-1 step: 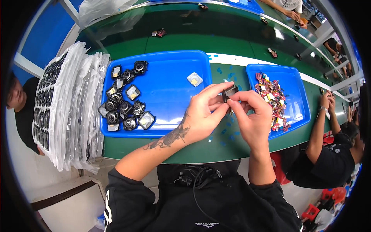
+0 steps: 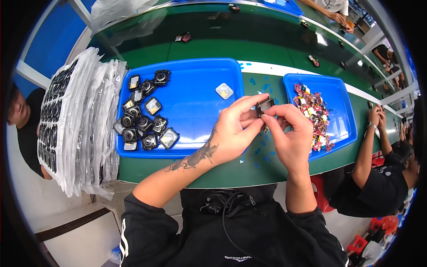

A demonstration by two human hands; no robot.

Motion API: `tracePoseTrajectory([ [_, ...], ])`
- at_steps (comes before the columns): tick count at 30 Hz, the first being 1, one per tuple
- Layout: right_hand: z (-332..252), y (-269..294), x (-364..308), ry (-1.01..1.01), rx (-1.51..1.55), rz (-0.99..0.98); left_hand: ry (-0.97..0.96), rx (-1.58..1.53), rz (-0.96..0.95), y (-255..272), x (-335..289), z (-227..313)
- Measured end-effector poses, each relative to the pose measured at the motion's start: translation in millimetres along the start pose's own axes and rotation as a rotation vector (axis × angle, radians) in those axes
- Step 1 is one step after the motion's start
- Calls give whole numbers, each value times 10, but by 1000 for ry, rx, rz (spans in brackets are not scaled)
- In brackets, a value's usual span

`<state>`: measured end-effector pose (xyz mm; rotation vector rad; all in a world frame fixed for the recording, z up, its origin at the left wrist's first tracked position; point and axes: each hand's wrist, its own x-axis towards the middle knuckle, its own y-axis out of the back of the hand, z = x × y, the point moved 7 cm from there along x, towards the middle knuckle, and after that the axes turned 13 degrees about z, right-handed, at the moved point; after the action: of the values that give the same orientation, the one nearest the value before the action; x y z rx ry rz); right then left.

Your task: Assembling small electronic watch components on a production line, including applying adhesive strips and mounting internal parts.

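Note:
A black smartwatch case (image 2: 264, 106) is held up between my two hands, over the strip of bench between two blue trays. My left hand (image 2: 236, 127) grips it from the left, fingers behind and thumb below. From the right, the thumb and forefinger of my right hand (image 2: 291, 133) pinch its lower edge. A small bit of something shows beneath the case, too small to make out. In the large left tray (image 2: 191, 149) lie several black watch cases (image 2: 144, 123), some back up. One clear-edged square case part (image 2: 224, 91) lies alone near that tray's right end.
The smaller right tray (image 2: 344, 113) holds a heap of small red, white and yellow parts (image 2: 312, 115). Blue scraps (image 2: 267, 151) litter the green bench. Plastic-wrapped stacks of watch trays (image 2: 82, 124) stand at left. Beyond, a green conveyor (image 2: 213, 35) carries parts. Co-workers sit around.

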<state>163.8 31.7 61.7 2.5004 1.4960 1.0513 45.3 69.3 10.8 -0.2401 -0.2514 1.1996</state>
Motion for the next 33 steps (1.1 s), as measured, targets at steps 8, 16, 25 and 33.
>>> tracePoseTrajectory([
  [8,-54,46,-18,67,-97,33,3,-53,-7,-1,16,2],
  [16,13,63,-60,-7,18,129,127,-214,-16,14,30,-74],
  [25,-59,6,-26,110,-98,108,153,-146,48,29,29,-117],
  [33,-80,131,-35,14,-8,105,152,-272,125,111,59,-110],
])
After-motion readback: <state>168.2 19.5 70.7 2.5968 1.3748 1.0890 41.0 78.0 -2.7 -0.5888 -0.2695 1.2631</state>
